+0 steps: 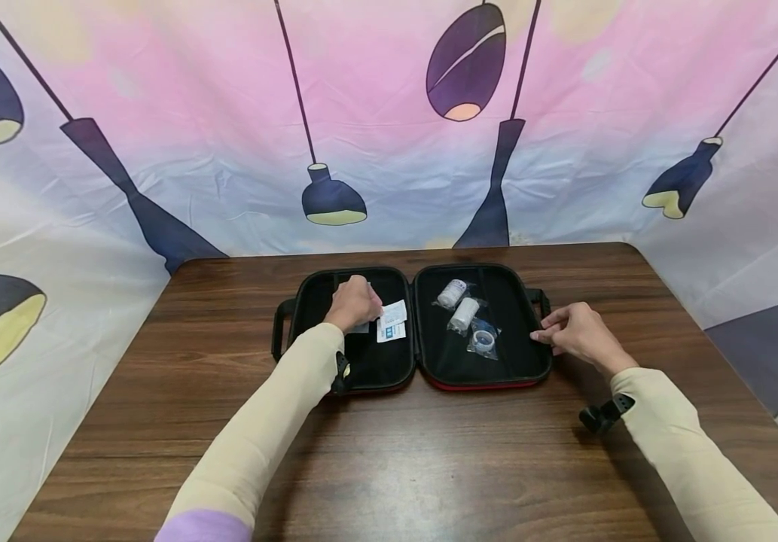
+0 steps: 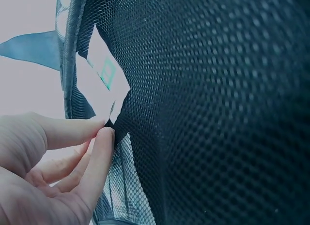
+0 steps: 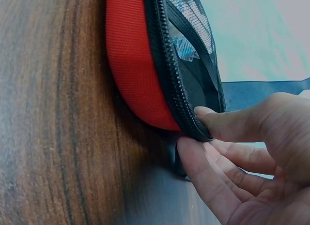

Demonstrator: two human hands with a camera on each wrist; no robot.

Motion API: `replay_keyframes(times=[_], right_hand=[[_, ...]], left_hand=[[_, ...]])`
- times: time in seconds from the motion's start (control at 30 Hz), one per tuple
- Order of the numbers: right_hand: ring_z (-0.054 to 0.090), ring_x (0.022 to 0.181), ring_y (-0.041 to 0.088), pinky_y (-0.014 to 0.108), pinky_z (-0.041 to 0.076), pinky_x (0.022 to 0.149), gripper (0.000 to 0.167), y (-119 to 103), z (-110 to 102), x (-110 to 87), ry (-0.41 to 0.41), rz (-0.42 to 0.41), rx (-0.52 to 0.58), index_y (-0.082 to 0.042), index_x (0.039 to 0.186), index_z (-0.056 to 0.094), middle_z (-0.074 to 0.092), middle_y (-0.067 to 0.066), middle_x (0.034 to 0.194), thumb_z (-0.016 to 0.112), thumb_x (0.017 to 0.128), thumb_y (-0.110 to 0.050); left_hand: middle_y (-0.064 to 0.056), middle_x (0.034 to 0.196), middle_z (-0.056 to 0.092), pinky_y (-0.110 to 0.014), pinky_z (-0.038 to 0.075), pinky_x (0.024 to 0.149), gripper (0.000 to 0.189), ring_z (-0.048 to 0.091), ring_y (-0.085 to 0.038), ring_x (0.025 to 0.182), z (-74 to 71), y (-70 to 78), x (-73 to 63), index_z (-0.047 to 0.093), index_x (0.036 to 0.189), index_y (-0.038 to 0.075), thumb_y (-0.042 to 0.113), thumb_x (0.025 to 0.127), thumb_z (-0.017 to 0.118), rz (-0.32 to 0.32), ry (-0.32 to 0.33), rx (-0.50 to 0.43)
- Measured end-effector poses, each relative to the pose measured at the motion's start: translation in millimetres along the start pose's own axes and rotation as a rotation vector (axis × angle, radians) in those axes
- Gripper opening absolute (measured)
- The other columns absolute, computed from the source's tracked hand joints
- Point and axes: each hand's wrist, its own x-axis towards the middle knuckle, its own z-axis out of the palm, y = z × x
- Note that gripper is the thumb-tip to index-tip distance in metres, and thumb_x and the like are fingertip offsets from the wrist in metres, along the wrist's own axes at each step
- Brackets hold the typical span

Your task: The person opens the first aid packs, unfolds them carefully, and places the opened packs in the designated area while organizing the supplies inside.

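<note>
A black-lined zip case (image 1: pixel 473 376) with a red outer shell (image 3: pixel 133 60) lies open on the table, both halves facing up. Over its left half, my left hand (image 1: pixel 353 303) pinches the edge of a white packet (image 2: pixel 101 80) between thumb and index finger. White packets with blue print (image 1: pixel 392 322) lie beside those fingertips, on dark mesh (image 2: pixel 203 89). At the far right side my right hand (image 1: pixel 581 335) grips the zippered rim (image 3: pixel 174 75) between thumb and fingers. Two white rolls (image 1: pixel 463 314) and a tape ring (image 1: pixel 483 342), in clear wrappers, lie in the right half.
The brown wooden table (image 1: pixel 402 467) stretches in front of the case and to both sides. A carry handle (image 1: pixel 282 327) sticks out from the left half, another (image 1: pixel 539 301) from the right. Behind the table hangs a patterned cloth (image 1: pixel 389 113).
</note>
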Motion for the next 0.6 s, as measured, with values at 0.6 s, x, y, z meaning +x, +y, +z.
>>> replay_keyframes(times=[0.6], right_hand=[[0.072,0.073,0.023,0.039,0.061,0.071,0.039,-1.1,-0.2,-0.7,-0.003,0.000,-0.014,0.014,0.116,0.065,0.071,0.021,0.097,0.074,0.095,-0.017]], left_hand=[[-0.017,0.112,0.068,-0.041,0.059,0.085,0.015,0.071,-0.028,0.095,-20.6,-3.8,-7.9,0.074,0.104,-0.002,0.002,0.091,0.068,0.002,-0.011,-0.311]])
